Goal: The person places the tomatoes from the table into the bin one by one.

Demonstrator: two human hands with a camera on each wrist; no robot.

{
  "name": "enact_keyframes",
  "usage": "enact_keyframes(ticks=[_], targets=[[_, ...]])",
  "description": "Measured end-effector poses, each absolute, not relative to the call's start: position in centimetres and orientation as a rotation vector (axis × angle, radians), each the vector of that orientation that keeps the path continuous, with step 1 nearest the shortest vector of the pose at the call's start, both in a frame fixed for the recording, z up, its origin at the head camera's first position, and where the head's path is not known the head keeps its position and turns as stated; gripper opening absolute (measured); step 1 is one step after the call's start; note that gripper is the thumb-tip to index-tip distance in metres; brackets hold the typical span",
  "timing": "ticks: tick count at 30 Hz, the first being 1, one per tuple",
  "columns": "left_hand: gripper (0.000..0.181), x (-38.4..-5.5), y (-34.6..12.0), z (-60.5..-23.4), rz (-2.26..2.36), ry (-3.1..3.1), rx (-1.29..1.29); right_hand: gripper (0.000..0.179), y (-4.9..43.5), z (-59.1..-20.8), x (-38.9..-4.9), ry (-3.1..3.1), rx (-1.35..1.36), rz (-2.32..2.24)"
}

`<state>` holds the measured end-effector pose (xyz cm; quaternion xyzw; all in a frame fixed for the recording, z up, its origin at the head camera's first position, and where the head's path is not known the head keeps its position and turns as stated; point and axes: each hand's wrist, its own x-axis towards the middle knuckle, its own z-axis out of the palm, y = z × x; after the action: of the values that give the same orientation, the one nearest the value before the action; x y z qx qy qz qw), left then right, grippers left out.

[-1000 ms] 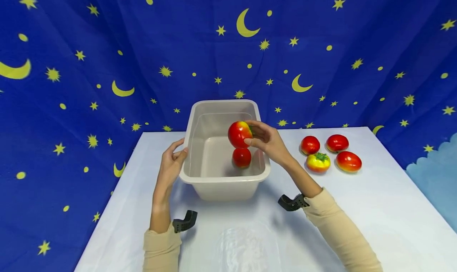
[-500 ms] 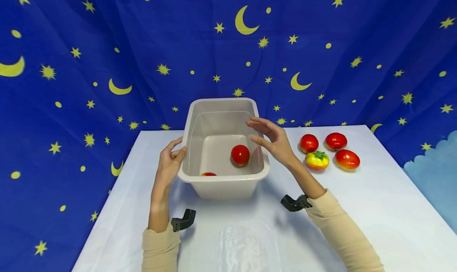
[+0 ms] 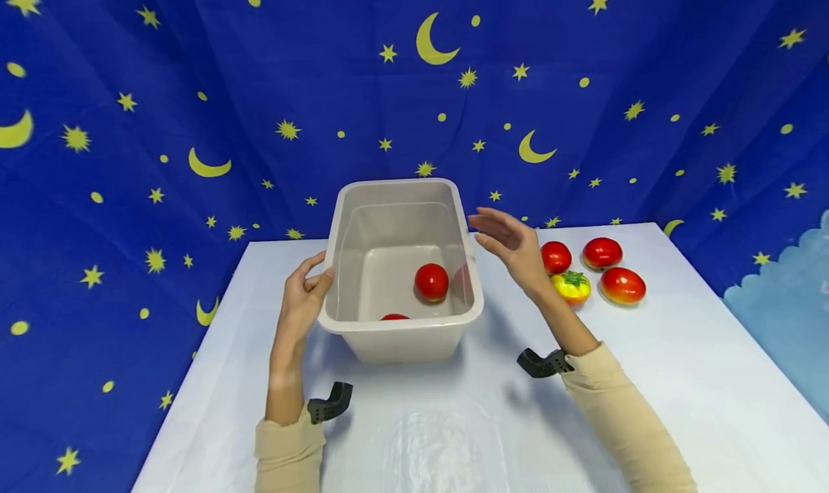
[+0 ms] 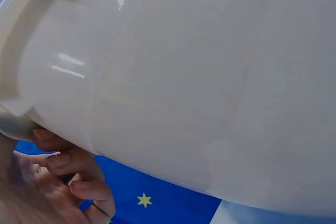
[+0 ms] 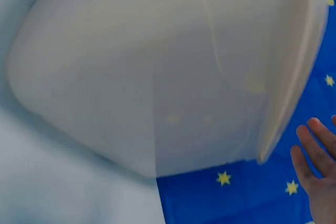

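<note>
A light grey plastic basin [image 3: 404,344] stands on the white table. My left hand [image 3: 299,302] holds its left rim, thumb over the edge; the left wrist view shows curled fingers [image 4: 79,166] under it. My right hand [image 3: 514,252] is just outside the right rim, fingers spread and slightly bent, holding nothing. In the right wrist view its fingers [image 5: 315,153] stand beside the basin's rim. Inside the basin lies a shiny red toy tomato [image 3: 431,283]. Behind the front rim only the top of a second red toy fruit [image 3: 395,317] shows.
Right of my right hand lie red toy fruits [image 3: 602,252], a red-and-yellow oval one [image 3: 623,286] and a yellow one with green leaves [image 3: 571,288]. My right hand partly overlaps a red fruit [image 3: 555,258]. Behind the table hangs a blue star-and-moon cloth [image 3: 363,83].
My right hand has let go of a red-and-yellow toy fruit, which dropped into the basin and shifted near the front wall. The hand then moved right, out past the rim. My left hand keeps its hold.
</note>
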<state>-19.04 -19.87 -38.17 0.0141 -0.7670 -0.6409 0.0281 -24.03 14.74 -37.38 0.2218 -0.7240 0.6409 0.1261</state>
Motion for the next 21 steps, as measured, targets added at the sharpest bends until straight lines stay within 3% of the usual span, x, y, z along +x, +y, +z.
enact_keyframes(ticks=[21], targets=[[0.046, -19.0, -20.0, -38.3, -1.976, -2.387, 0.032, 0.043, 25.1, -40.9, -22.3, -1.82, 0.368, 2.087]])
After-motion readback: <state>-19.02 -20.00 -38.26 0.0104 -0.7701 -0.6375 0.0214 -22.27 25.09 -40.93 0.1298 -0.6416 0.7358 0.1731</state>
